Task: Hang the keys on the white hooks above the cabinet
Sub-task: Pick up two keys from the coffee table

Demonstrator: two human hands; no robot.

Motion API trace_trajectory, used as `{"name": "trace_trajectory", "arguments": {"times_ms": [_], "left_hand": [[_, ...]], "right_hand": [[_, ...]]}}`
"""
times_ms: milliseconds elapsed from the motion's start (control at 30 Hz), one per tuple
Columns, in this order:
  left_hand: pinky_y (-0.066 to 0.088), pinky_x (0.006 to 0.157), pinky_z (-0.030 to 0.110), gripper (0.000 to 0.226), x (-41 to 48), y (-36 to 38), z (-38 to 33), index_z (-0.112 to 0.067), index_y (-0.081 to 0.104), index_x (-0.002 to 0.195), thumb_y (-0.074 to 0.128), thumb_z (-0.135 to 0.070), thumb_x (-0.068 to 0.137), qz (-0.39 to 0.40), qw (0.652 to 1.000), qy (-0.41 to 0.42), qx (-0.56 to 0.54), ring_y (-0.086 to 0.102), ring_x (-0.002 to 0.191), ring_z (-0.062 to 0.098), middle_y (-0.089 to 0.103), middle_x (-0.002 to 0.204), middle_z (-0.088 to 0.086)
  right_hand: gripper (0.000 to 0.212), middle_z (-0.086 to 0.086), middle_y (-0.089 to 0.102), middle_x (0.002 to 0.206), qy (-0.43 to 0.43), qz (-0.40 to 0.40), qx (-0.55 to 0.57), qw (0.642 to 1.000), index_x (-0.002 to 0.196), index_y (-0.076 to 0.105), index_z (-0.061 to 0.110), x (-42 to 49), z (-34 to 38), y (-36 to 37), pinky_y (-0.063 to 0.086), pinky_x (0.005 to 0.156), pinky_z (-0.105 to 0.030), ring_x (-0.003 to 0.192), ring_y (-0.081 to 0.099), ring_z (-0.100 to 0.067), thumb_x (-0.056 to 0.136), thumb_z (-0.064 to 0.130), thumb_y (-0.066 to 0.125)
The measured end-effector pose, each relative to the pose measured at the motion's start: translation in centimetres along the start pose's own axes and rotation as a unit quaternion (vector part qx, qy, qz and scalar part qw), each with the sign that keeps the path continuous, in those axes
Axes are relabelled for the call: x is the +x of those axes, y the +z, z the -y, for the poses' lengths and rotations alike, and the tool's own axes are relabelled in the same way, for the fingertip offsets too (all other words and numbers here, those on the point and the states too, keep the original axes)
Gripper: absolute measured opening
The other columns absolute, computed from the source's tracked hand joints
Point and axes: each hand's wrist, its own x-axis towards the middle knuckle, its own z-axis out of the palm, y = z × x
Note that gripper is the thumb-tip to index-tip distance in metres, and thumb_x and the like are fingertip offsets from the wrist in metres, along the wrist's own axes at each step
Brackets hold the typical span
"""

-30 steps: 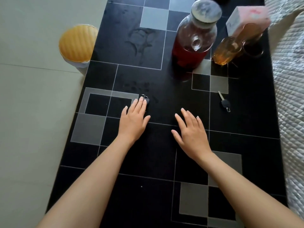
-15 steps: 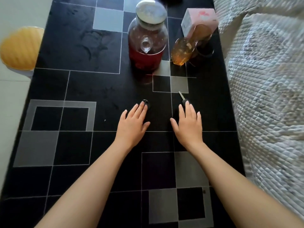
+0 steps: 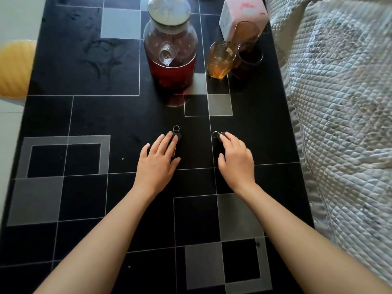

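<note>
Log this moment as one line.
stage: pickup | left hand: on left key | right hand: on right key | keys: on table

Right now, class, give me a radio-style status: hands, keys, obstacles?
Left hand flat, fingertips on left key. Right hand curled over right key, neither lifted off table. Jar and glasses beyond; hooks not in view.

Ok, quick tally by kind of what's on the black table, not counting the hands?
Keys: 2, left key and right key, each under fingertips
Glass jar of red liquid: 1
Amber glass vessel: 1
Dark drinking glass: 1
Pink box: 1
Total: 6
</note>
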Motion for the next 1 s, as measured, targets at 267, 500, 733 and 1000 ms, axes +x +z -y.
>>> {"name": "trace_trajectory", "arguments": {"times_ms": [267,500,733,1000], "left_hand": [[0.027,0.110,0.039,0.053,2.5,-0.2,-1.0,-0.015,0.038,0.144,0.049,-0.037,0.096,-0.071,0.991,-0.086,-0.078,0.028,0.142,0.019,0.033,0.154,0.002],[0.039,0.095,0.037,0.042,3.5,-0.2,-2.3,-0.013,0.058,0.126,0.066,-0.026,0.087,-0.108,0.984,-0.086,-0.112,0.048,0.123,0.023,0.055,0.133,0.003],[0.054,0.081,0.036,0.034,1.6,-1.6,-3.6,-0.024,0.057,0.115,0.070,-0.020,0.084,-0.044,0.932,-0.178,-0.314,0.064,0.091,0.017,0.064,0.101,-0.006],[0.049,0.070,0.017,0.034,-2.3,-6.9,-5.2,-0.027,0.060,0.112,0.073,-0.018,0.082,0.007,0.878,-0.191,-0.438,0.064,0.079,0.008,0.066,0.098,-0.005]], "right_hand": [[0.051,-0.006,0.054,0.127,-0.002,0.013,-0.029,1.000,0.131,0.053,0.012,2.8,-1.5,0.5,0.038,0.093,-0.039,0.115,0.051,-0.027,0.085,0.030,0.065],[0.038,-0.008,0.052,0.118,0.050,-0.009,-0.027,0.998,0.119,0.059,0.011,4.2,-1.2,0.7,0.039,0.086,-0.036,0.108,0.049,-0.026,0.088,0.033,0.062],[0.024,-0.005,0.067,0.106,0.124,0.048,0.114,0.985,0.105,0.062,0.017,2.9,-0.8,-0.2,0.050,0.080,-0.034,0.098,0.062,-0.024,0.083,0.021,0.070],[0.032,0.001,0.068,0.098,0.182,0.071,0.293,0.936,0.105,0.067,0.019,-0.1,-0.1,-4.7,0.057,0.082,-0.032,0.093,0.065,-0.013,0.076,0.014,0.078]]}}
